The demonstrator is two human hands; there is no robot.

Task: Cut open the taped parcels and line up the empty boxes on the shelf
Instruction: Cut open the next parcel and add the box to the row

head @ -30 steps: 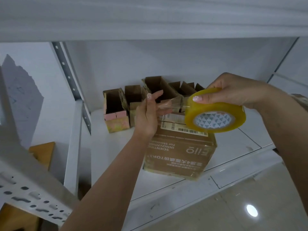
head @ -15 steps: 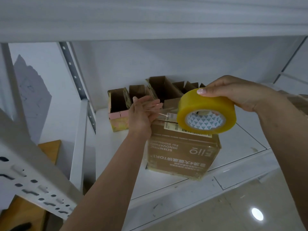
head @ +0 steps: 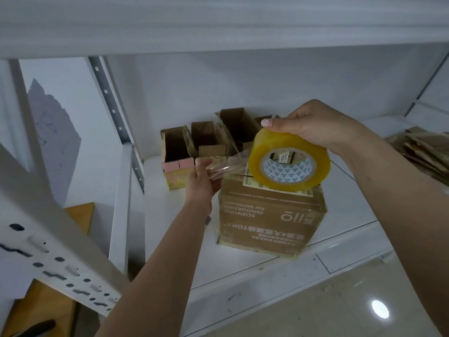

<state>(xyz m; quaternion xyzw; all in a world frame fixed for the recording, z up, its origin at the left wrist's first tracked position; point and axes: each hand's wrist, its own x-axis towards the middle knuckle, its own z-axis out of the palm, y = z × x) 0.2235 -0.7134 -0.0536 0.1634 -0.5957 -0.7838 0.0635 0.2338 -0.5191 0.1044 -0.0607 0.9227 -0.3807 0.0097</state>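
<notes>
The white shelf (head: 243,259) carries everything here. Near its front edge, roughly midway along, stands the taped parcel (head: 272,220), a brown carton with printed sides, a shipping label on top and glossy film over its faces. It looks stiff at the corners and is probably light enough for one person to turn. The wrapped faces are likely slick, so the safer hold is at two opposite bottom edges or corners, with palms flat against the cardboard.

Behind it, toward the back wall and the left post, the empty boxes (head: 209,139) stand in a row with flaps up, close together. They are thin card, likely very light and easily crushed; each is best taken by its side walls, not by a flap. At the right edge of the shelf lies a heap of flattened cardboard (head: 422,152).

Above the parcel's top, the right hand (head: 313,125) grips the yellow tape roll (head: 289,164), fingers curled over its rim. The left hand (head: 201,181) pinches the free end of the clear tape strip (head: 226,164), which stretches between hand and roll. It is thin, sticky and quick to crease.
</notes>
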